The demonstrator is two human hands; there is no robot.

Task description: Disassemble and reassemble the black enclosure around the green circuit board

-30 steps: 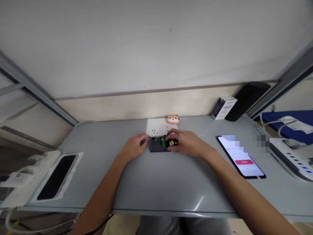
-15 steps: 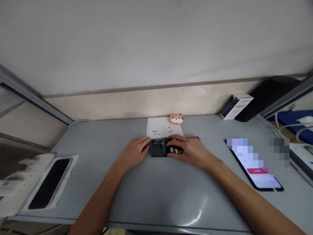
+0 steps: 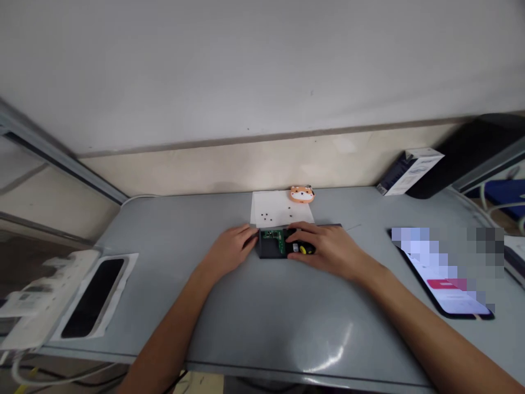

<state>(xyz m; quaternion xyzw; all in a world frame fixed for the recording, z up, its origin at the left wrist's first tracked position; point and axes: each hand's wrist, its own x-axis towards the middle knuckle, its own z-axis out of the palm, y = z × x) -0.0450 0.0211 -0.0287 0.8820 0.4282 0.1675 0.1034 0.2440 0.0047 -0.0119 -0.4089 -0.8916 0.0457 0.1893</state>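
Observation:
In the middle of the grey table [image 3: 262, 312] lies a dark, open case [image 3: 271, 251] with a green circuit board [image 3: 281, 241] inside. My right hand [image 3: 324, 246] is closed around a black object with yellow parts [image 3: 304, 249] at the case's right side; what exactly it is cannot be made out. The fingers of my left hand [image 3: 233, 249] are pressed together at the case's left end. Behind the case, several tiny dark screws [image 3: 266, 215] rest on white paper [image 3: 279, 207].
An orange animal-faced item [image 3: 302, 194] sits on the paper's back edge. A lit phone [image 3: 443, 279] lies at the right, a dark phone [image 3: 93, 298] on white paper at the left. At the back right, a box [image 3: 410, 171] leans beside a black object [image 3: 459, 158].
The whole view has shifted slightly, so most things appear a little to the right. Both hands keep the same places at the case.

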